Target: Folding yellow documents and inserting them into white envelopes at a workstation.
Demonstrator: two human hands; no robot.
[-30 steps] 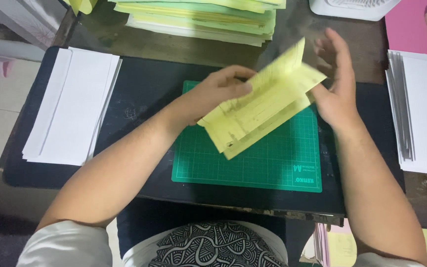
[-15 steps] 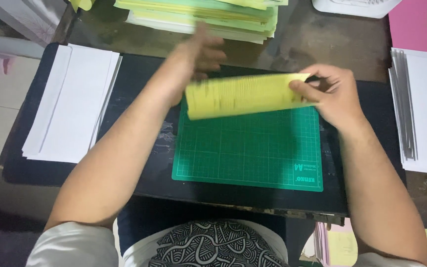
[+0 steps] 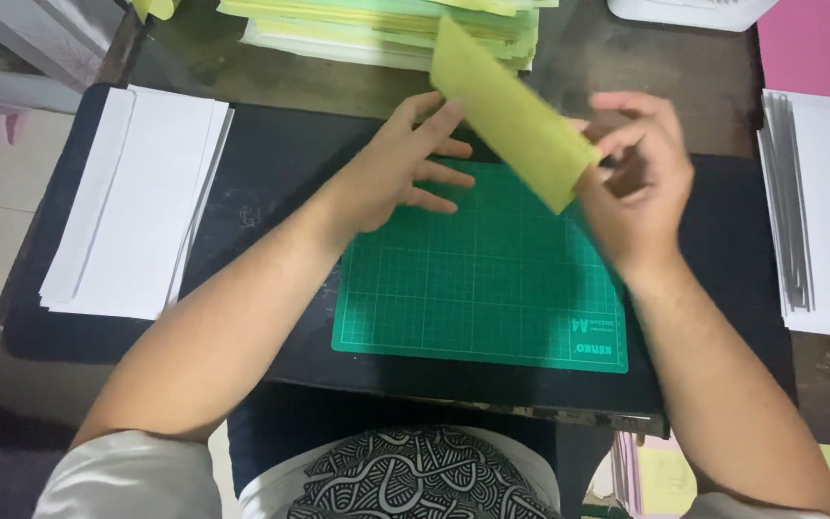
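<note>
- Right hand (image 3: 638, 183) pinches the folded yellow paper (image 3: 511, 113) by its lower end, lifted above the green cutting mat (image 3: 477, 288).
- Left hand (image 3: 398, 171) open, fingers spread, beside the paper.
- White envelopes (image 3: 136, 202) lie left of it.

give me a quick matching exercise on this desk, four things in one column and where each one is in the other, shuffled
Things:
1. folded yellow paper
2. green cutting mat
3. stack of green and yellow sheets
4. white envelopes

Places:
A. piled at the far edge of the desk
B. stacked at the left side of the dark desk pad
C. pinched at its lower end by the right hand, tilted above the mat
D. flat in the middle of the desk pad, under both hands

Pairs: 1-C, 2-D, 3-A, 4-B
</note>
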